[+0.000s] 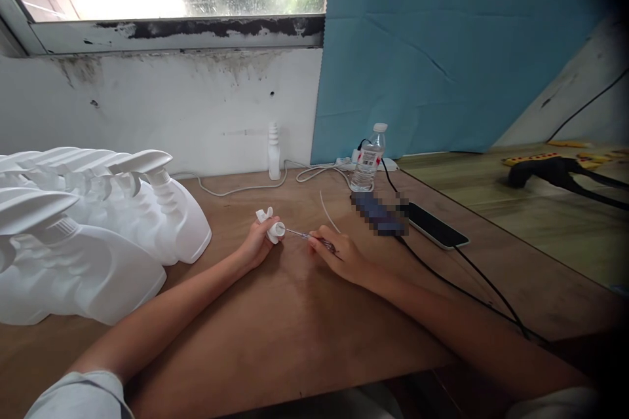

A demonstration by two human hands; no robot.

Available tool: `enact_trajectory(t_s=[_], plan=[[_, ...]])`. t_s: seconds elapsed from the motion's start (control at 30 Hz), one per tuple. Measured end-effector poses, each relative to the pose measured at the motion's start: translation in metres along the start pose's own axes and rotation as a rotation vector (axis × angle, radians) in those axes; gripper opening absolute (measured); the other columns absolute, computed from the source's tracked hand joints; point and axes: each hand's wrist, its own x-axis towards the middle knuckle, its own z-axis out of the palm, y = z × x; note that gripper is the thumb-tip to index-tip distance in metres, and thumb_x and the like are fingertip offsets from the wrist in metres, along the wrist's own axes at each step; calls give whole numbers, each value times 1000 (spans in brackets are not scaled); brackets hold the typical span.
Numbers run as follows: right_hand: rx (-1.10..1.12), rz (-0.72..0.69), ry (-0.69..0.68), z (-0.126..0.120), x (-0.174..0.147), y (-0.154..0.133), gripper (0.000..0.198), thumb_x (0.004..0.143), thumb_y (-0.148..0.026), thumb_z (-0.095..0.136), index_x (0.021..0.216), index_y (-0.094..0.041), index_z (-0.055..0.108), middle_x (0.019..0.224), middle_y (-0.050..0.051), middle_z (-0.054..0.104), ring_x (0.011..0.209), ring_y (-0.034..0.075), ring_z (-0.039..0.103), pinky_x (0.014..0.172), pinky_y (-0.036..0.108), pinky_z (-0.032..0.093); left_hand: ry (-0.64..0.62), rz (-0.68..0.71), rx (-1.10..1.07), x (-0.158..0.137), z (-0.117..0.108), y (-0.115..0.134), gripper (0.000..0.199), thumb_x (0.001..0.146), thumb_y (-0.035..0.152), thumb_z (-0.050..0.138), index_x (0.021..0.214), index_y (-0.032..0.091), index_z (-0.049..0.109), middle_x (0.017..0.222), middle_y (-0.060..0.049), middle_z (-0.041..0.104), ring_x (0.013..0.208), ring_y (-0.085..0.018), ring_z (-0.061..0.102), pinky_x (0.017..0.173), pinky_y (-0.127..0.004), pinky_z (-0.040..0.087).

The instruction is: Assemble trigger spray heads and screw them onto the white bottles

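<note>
A small white plastic spray head (276, 231) is gripped in my left hand (256, 243), with its round opening turned to the right. My right hand (344, 255) holds a thin screwdriver (314, 238) by its handle, the metal shaft pointing left. The tip of that shaft is at or just beside the spray head's opening; whether it goes inside I cannot tell. On the table behind my right hand lies a thin, pale tube (328, 211).
White spray bottles (181, 222) stand in rows at the left. Along the wall are a slim white bottle (274, 154), a pale cable (221, 193) and a clear water bottle (366, 167). At the right, a phone (437, 226) lies with black cables (486, 304) across the wooden table (295, 340).
</note>
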Motion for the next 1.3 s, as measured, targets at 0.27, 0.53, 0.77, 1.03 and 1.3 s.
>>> enact_trajectory(t_s=[0.27,0.53,0.77,1.03,1.3], plan=[[417,106,42,2,6,6,25,94,-43,49,82,-21,50,65,0,64,61,15,61,65,30,49,-117,-72,-53,2,-5,2,30,69,25,72,64,17,43,49,6,46,42,-7,42,46,-23,34],[381,151,-13,-12,8,3,28,91,-43,53,76,-21,46,59,-2,60,52,12,56,56,25,45,-71,-43,10,2,-2,0,38,63,26,78,72,19,42,53,8,45,43,-6,40,43,-21,31],[558,232,-33,-14,9,2,25,90,-40,54,77,-20,46,52,-5,56,42,11,52,44,23,40,-51,-44,116,0,1,-1,38,61,26,77,73,19,41,52,8,44,41,-5,37,40,-19,30],[847,327,49,-5,11,12,21,83,-29,61,75,-20,45,48,-6,55,38,11,50,36,20,39,-82,-59,100,1,-1,0,35,63,24,75,73,19,42,51,8,43,39,-5,34,39,-19,26],[972,407,67,-3,10,14,20,82,-27,60,73,-20,44,46,-5,54,36,10,46,34,19,38,-113,-80,72,1,-1,1,37,62,23,75,71,19,39,51,9,40,38,-4,32,38,-18,22]])
